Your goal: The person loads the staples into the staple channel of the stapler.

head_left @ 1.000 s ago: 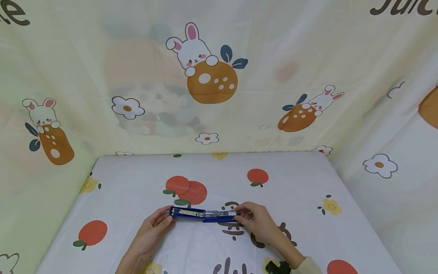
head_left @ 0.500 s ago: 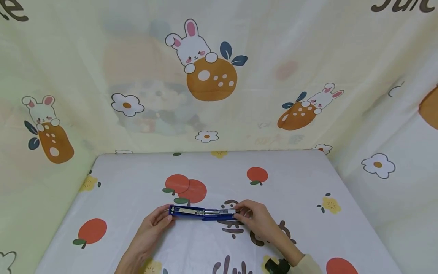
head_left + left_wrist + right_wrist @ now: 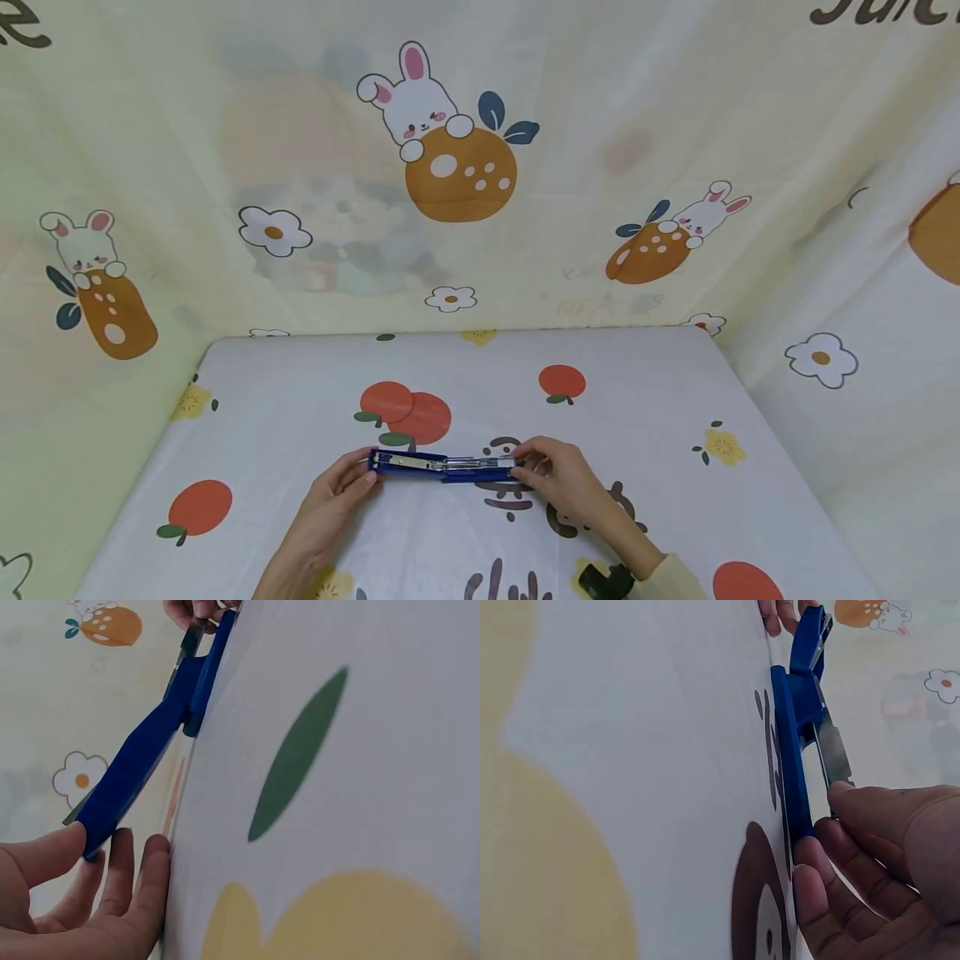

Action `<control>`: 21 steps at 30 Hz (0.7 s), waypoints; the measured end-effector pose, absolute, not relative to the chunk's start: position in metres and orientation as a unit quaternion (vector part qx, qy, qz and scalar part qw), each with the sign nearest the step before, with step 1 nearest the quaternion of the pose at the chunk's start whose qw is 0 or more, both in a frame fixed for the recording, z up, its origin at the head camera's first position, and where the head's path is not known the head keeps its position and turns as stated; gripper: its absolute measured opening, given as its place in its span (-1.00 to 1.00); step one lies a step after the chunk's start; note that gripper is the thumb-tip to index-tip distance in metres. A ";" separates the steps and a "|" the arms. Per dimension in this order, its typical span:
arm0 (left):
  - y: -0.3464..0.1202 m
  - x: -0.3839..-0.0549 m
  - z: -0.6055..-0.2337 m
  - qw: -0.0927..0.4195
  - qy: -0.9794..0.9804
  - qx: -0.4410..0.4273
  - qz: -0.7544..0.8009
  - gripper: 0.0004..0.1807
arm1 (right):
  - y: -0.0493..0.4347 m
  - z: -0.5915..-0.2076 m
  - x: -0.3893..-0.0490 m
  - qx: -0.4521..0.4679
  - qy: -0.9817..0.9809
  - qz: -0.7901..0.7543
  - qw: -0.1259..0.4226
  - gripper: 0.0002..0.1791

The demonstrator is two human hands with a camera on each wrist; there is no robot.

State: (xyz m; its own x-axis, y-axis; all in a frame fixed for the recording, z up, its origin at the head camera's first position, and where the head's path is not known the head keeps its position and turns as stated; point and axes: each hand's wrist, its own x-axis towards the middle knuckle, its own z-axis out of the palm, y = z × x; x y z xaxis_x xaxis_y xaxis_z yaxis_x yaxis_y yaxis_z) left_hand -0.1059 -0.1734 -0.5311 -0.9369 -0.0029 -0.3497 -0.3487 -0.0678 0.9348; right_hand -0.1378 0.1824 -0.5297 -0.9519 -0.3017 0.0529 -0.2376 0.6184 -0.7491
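A blue stapler [image 3: 442,468] lies opened out lengthwise between the two hands, its metal staple channel exposed. The left hand [image 3: 333,496] pinches the end of its raised top arm [image 3: 131,769] between thumb and fingers. At the other end, the right hand [image 3: 562,483] has its thumb on the tip of the metal channel [image 3: 832,750] and its fingers at the end of the blue base [image 3: 791,757]. In the right wrist view the base runs along the tabletop, while the top arm slants up away from it.
A white cloth printed with oranges and yellow flowers covers the table [image 3: 637,417]. Cream curtains [image 3: 570,250] with bunny prints hang behind it and at both sides. A small black device [image 3: 606,582] sits by the right sleeve [image 3: 671,579].
Both hands keep their hold on the opened stapler in the same place. Only the head view has shifted slightly.
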 end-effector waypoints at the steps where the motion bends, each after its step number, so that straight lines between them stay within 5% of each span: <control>1: -0.173 -0.106 -0.531 0.120 0.672 -0.131 0.718 -0.46 | 0.182 -0.530 -0.138 -0.151 0.899 -0.410 0.039 -0.81; 21: -0.168 -0.105 -0.528 0.116 0.682 -0.122 0.711 -0.49 | 0.183 -0.531 -0.139 -0.136 0.898 -0.414 0.056 -0.81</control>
State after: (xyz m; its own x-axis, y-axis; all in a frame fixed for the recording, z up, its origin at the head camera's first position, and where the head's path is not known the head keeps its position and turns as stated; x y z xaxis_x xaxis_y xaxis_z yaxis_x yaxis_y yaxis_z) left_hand -0.1054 -0.1683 -0.5281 -0.9433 -0.0018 -0.3318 -0.3315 -0.0422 0.9425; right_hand -0.1386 0.1834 -0.5313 -0.9566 -0.2912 0.0126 -0.1985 0.6193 -0.7596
